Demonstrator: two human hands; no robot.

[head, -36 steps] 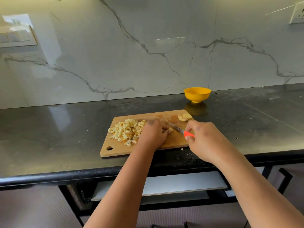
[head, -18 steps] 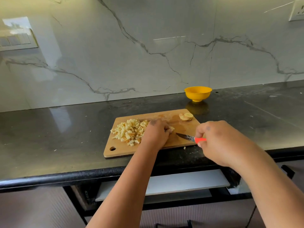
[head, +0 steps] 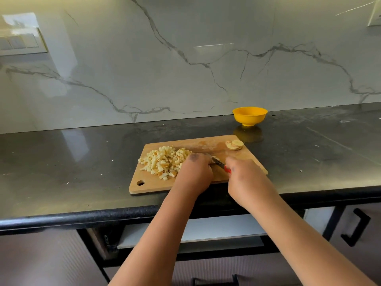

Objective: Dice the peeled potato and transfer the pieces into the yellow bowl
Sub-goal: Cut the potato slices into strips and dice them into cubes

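Note:
A wooden cutting board (head: 252,159) lies on the dark counter. A heap of diced potato (head: 164,161) covers its left half. A few potato slices (head: 234,145) sit at its far right corner. My left hand (head: 195,172) is curled over a potato piece at the board's middle; the piece is mostly hidden. My right hand (head: 246,181) grips a red-handled knife (head: 220,164), its blade pointing left to the fingers of my left hand. The yellow bowl (head: 249,116) stands empty behind the board, near the wall.
The black counter (head: 72,172) stretches left and right of the board, with its front edge just below my wrists. A marble backsplash rises behind. Below the counter are cabinet fronts with a black handle (head: 355,229) at right.
My right hand swung the knife out to the right, then brought it back left against my left hand. My left hand stayed on the potato piece.

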